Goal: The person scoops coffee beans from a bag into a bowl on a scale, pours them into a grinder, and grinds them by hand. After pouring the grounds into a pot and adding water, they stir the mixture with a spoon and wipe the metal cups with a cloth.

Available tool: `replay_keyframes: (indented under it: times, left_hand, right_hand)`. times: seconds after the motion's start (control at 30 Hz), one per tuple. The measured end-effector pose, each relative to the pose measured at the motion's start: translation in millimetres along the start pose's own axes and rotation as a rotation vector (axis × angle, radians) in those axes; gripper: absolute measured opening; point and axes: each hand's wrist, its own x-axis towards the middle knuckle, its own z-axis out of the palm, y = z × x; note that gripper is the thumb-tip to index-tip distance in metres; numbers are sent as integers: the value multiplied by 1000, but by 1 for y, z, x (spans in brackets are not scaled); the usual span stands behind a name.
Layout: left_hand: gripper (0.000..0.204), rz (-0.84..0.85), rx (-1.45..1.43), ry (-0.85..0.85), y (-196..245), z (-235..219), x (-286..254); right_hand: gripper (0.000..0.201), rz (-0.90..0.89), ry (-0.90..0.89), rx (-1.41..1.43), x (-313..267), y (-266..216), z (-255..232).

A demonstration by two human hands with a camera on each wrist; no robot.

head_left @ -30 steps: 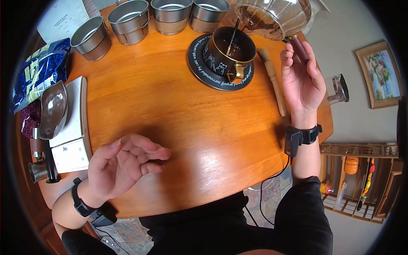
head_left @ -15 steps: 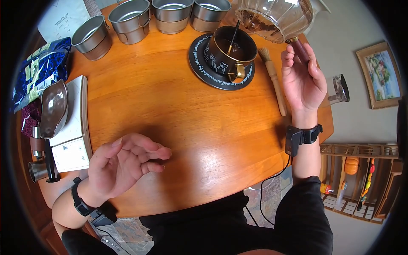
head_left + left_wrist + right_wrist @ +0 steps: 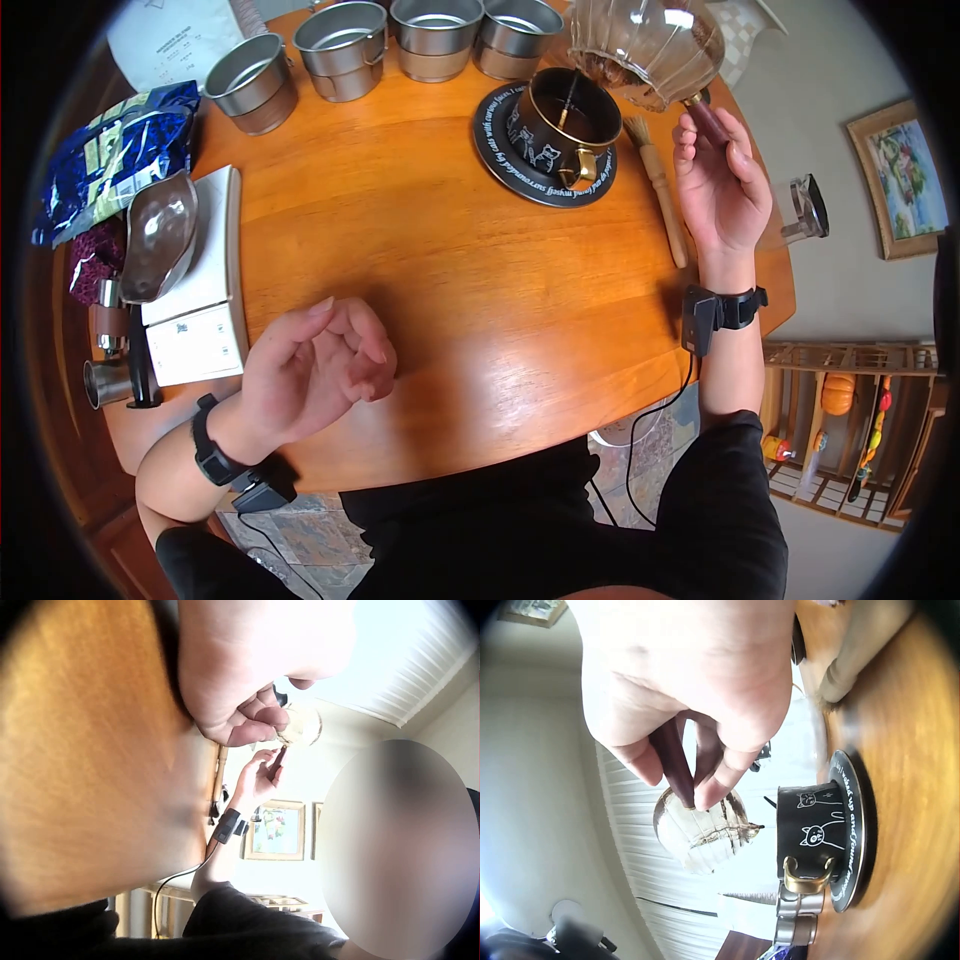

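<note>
In the head view my right hand (image 3: pixel 730 195) grips the dark wooden handle (image 3: pixel 708 120) of a ribbed glass coffee pot (image 3: pixel 650 45). The pot is raised and tipped beside the black cup (image 3: pixel 540 130), with brown coffee streaks inside the glass. White cat drawings and a gold handle mark the cup, which stands on a black lettered saucer (image 3: pixel 497 165). Dark liquid lies in it, and a thin stirrer (image 3: pixel 565 105) leans inside. My left hand (image 3: pixel 310 370) hovers above the near left of the table, fingers loosely bent, holding nothing.
A wooden-handled brush (image 3: pixel 660 195) lies right of the saucer. Several metal cups (image 3: pixel 340 60) line the back. At left are a white scale (image 3: pixel 195 345) with a brown glossy dish (image 3: pixel 160 240) and a blue foil bag (image 3: pixel 150 130). A cable (image 3: pixel 640 440) hangs from my right wrist.
The head view has turned slightly, so the table things sit further right in it. My left fingers have curled in a little more. My right hand still holds the tipped pot.
</note>
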Motion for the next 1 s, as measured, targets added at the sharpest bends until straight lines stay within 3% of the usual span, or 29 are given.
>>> replay_keyframes:
  times: [0.2, 0.27, 0.47, 0.63, 0.77, 1.0]
  left_hand:
    - [45, -57, 43, 29, 3, 7, 1]
    - [45, -77, 60, 64, 4, 11, 1]
    - [46, -95, -2, -64, 3, 2, 3]
    - [45, -93, 15, -93, 2, -3, 5]
    - [43, -93, -23, -105, 3, -4, 6]
    - [40, -90, -2, -94, 2, -2, 7]
  right_hand:
    - [44, -35, 87, -180, 0, 3, -5]
    - [44, -76, 203, -239, -1, 5, -3]
    - [45, -82, 140, -159, 7, -7, 12]
    - [46, 93, 234, -130, 17, -1, 60]
    - [53, 424, 125, 35, 26, 24, 103]
    - [46, 644, 139, 69, 36, 83, 141]
